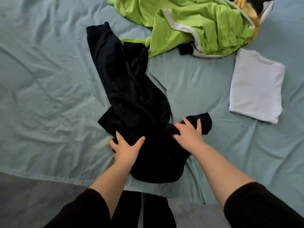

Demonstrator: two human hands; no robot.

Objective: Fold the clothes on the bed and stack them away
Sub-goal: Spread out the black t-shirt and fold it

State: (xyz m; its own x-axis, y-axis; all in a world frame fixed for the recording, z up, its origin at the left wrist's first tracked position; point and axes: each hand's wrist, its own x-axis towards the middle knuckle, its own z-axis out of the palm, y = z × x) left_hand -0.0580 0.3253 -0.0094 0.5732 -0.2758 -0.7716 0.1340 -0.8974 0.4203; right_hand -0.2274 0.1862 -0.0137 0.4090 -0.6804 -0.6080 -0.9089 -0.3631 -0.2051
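Observation:
A crumpled black garment point(131, 96) lies lengthwise on the pale blue-green bed sheet point(49, 88), one long part stretching away to the upper left. My left hand point(125, 148) grips its near left edge, thumb on top and fingers tucked under the cloth. My right hand point(189, 134) rests on a bunched fold at the garment's right side, fingers spread over the fabric and thumb hooked around the fold. A folded white shirt point(256, 89) lies flat at the right.
A heap of lime-green fabric with grey trim point(197, 25) fills the far middle, with yellow and dark pieces point(248, 9) at its top right. The bed's near edge point(65, 180) runs across the bottom, grey floor below it. My dark-clad legs stand at the edge.

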